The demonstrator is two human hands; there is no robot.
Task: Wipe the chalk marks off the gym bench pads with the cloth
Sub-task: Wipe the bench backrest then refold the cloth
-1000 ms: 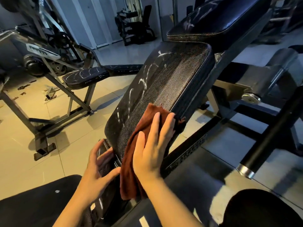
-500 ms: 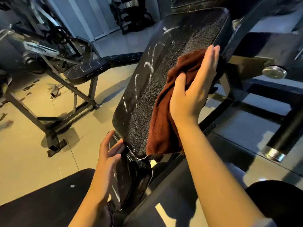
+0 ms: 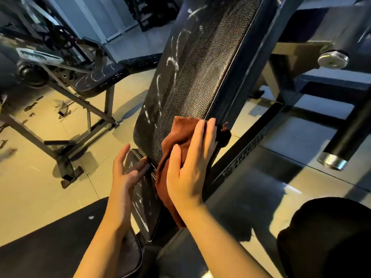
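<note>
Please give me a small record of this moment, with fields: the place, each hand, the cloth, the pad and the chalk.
place: gym floor, with a second bench behind, also chalk-marked
right hand: fingers straight, presses the cloth flat on the pad
left hand: open, at the seat pad
cloth: brown, at the lower right part of the back pad
back pad: black, inclined
chalk marks: white streaks along the pad's left side

R hand (image 3: 188, 169) flat, L hand (image 3: 124, 177) open
</note>
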